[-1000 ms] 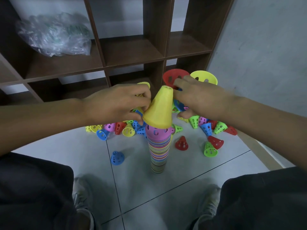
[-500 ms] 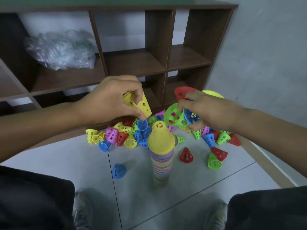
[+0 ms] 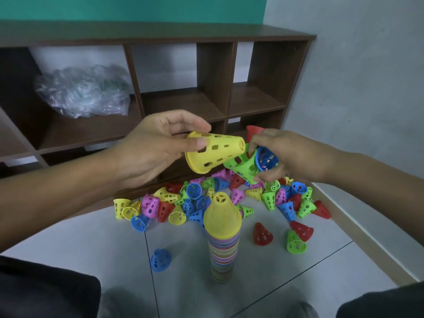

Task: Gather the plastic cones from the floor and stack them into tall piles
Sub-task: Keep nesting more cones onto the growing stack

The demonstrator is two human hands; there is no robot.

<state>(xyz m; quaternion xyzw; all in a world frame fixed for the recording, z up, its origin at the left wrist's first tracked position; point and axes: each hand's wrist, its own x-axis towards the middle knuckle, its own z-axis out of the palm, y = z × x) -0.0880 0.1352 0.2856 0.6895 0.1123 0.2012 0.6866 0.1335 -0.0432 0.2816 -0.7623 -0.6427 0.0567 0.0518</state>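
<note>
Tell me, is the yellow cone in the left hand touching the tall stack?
Apart. The head view shows the yellow cone held sideways by the left hand, with loose cones visible between it and the stack below.

Single head-worn wide-angle view — looks forward and down, close above both hands, toward the tiled floor [image 3: 298, 271] and the wooden shelf unit [image 3: 215, 88] beyond.

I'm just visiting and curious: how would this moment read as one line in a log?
left hand: holds yellow cone | right hand: holds green cone, blue cone | stack: upright, yellow-topped
</note>
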